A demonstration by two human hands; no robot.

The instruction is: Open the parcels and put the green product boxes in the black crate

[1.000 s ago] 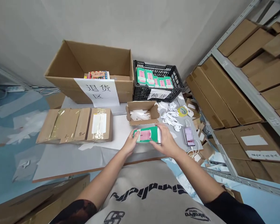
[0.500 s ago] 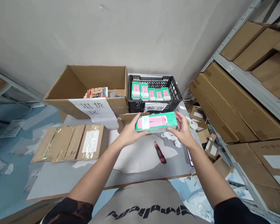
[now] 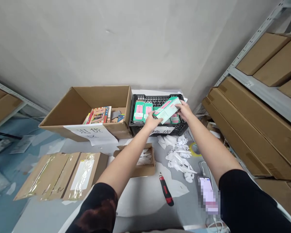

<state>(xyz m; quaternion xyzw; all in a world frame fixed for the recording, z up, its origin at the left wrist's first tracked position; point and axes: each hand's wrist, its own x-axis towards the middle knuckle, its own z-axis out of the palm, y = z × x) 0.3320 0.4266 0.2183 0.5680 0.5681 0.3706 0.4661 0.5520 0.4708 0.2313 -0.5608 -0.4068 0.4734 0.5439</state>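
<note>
Between both hands, a green-and-pink product box [image 3: 168,110] is tilted over the black plastic crate [image 3: 133,129]. My left hand [image 3: 153,121] grips its lower left end, and my right hand [image 3: 184,110] has the upper right end. Inside the crate stand several matching boxes [image 3: 139,111], partly hidden behind the held one. Below my hands lies an open small carton [image 3: 149,170] with crumpled white paper in it, partly covered by my left forearm. A red-and-black utility knife [image 3: 166,190] rests on the table.
A large open cardboard box [image 3: 109,92] with books stands left of the crate. Sealed cartons [image 3: 84,174] sit at the left. Crumpled paper [image 3: 180,158], a tape roll [image 3: 195,149] and a phone [image 3: 208,194] lie at the right, near shelving with long cartons [image 3: 244,129].
Both hands have carried the product box forward from above the table to over the crate, tilting it. The small carton and crumpled paper now show more fully.
</note>
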